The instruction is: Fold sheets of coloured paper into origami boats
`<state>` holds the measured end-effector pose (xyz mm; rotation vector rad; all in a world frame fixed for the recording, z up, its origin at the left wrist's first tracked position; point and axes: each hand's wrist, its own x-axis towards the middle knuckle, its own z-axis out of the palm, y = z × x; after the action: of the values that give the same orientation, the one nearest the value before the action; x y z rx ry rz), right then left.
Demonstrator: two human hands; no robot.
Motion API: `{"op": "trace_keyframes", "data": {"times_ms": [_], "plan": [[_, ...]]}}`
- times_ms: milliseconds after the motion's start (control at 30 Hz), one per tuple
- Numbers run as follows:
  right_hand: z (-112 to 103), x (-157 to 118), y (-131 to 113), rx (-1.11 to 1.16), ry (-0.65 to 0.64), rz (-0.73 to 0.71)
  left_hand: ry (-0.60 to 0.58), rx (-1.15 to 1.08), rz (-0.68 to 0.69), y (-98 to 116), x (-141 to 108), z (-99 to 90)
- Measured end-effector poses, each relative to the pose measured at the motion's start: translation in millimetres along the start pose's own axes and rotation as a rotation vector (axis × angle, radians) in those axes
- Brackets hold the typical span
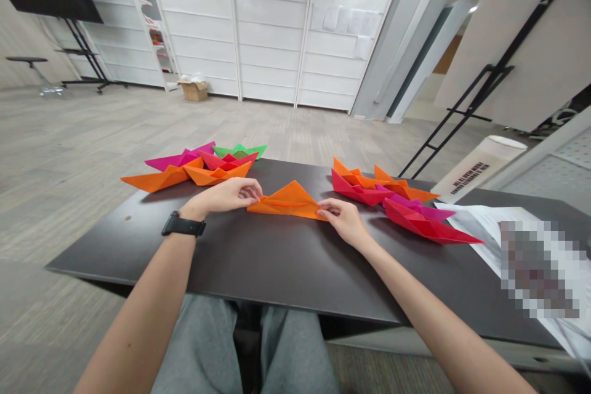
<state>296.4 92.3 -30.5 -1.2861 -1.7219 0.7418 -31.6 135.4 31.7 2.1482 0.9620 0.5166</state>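
Observation:
An orange paper boat stands on the dark table in front of me, its middle peak pointing up. My left hand, with a black watch on the wrist, pinches the boat's left end between thumb and fingers. At the opposite end, my right hand grips the right tip the same way. Left of it sit several folded boats, among them an orange boat, a magenta boat and a green boat. More boats stand to the right, including a red boat.
The dark table has its near edge by my legs. On its right lie white papers and a white cylinder with black print. Beyond stand white shelving panels, a cardboard box and a whiteboard on a black stand.

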Motion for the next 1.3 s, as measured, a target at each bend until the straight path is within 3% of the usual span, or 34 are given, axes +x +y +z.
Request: {"op": "trace_keyframes", "data": {"times_ms": [367,633,767,1067,1300], "plan": [[0,-1,-1,0.005,-0.003,-0.008,0.131,0.149,0.082,-3,8,10.3],[-3,0,1,-0.014,0.037,0.012,0.051,0.27,0.148,8,3,8.1],[-3,0,0,-0.03,0.057,0.013,0.002,0.306,0.157,5,3,8.7],[-1,-4,-10,-0.074,-0.005,-0.051,0.135,0.2,0.029,-14,15,15.3],[-2,1,3,-0.066,0.037,-0.027,0.233,0.09,-0.052,-16,18,20.2]]}}
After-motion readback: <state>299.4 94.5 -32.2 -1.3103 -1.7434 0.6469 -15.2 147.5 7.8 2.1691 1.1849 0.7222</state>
